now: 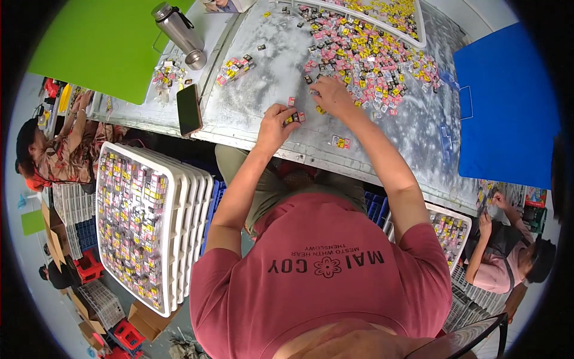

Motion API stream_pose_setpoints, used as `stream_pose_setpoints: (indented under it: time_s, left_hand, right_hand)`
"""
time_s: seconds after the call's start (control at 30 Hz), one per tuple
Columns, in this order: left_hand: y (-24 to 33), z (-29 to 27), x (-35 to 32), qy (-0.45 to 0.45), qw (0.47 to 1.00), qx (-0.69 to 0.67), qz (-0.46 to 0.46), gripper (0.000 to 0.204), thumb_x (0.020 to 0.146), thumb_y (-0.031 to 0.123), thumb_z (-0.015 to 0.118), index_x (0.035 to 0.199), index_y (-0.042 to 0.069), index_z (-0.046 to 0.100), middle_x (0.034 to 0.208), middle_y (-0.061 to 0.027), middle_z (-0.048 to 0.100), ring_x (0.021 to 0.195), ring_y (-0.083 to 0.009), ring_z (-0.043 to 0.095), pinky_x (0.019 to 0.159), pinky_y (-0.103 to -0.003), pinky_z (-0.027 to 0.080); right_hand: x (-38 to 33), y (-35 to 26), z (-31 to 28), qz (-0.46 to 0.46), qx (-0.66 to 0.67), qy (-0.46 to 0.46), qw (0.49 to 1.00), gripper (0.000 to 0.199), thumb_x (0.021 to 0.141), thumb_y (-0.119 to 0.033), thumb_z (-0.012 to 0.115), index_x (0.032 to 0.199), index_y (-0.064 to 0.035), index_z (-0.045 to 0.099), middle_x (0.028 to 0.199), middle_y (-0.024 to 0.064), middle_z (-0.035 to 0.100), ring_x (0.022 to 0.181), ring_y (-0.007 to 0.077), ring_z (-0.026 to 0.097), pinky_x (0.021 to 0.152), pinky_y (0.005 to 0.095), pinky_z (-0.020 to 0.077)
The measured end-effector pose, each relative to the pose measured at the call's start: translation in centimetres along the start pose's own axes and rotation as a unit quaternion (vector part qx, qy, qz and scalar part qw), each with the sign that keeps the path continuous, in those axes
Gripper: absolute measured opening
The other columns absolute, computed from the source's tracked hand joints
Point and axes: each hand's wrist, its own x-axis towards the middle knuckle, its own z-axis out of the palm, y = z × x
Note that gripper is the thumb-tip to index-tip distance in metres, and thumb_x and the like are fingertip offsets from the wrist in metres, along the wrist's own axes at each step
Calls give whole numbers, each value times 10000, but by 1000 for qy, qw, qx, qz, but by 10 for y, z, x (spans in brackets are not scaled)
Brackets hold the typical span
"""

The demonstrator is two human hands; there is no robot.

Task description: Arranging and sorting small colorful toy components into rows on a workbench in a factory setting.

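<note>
My left hand [275,128] is closed near the table's front edge, thumb and fingers around a small cluster of square pieces [292,118] in black, yellow and pink. My right hand [333,97] reaches to the near left border of a big loose pile [373,66] of pink, yellow, black and white pieces. Its thumb and fingertips are pinched on a small square piece, mostly covered by the fingers. Between me and the pile, a short row of joined pieces [340,142] lies on the grey table [263,78]. Another grouped block of pieces [235,70] sits farther left.
A phone [189,110], steel flask [178,29] and its cup [195,59] stand left. Behind the pile is a white tray [423,36]. Stacked white trays [173,227] of pieces rise at my left. Green [89,48] and blue boards [508,107] flank the table; people work both sides.
</note>
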Motion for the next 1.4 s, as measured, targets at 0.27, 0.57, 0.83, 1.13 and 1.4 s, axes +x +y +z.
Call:
stream_pose_setpoints:
  time_s: [0.27,0.57,0.83,1.13,1.4]
  left_hand:
    - [-1,4,-3,-3,999,-27,-41,408,772,131,864,1151,34,748,1019,-96,640,841,-248,636,759,-353,539]
    - [1,4,-5,28,999,-8,-23,411,764,122,858,1151,43,744,1038,-109,647,888,-277,658,803,-364,550]
    - [12,7,2,13,1000,0,-27,418,790,178,839,1181,71,739,1054,-104,628,934,-279,649,810,-374,549]
    - [16,4,4,0,999,34,-38,410,803,215,834,1193,120,749,1030,-78,615,917,-271,636,786,-376,539]
    - [15,5,2,3,999,30,-35,395,804,216,837,1181,128,757,1036,-82,612,926,-275,636,786,-383,540]
  right_hand:
    - [-16,-31,7,-38,26,67,997,153,799,-184,757,918,-116,691,933,60,656,974,286,650,864,451,456]
    - [1,-29,5,31,61,34,997,113,858,-175,712,948,-108,720,1014,52,692,988,294,648,848,449,464]
    - [22,4,26,-45,-66,98,992,197,816,-122,707,1012,-133,721,1041,38,673,1038,274,626,894,452,442]
    - [-29,-28,-14,-30,47,-14,998,251,802,-170,750,1049,-135,722,1024,29,690,1051,252,624,931,445,433]
    - [-51,-30,-26,-44,70,27,996,269,796,-133,769,1057,-91,720,994,76,672,1001,287,629,944,424,467]
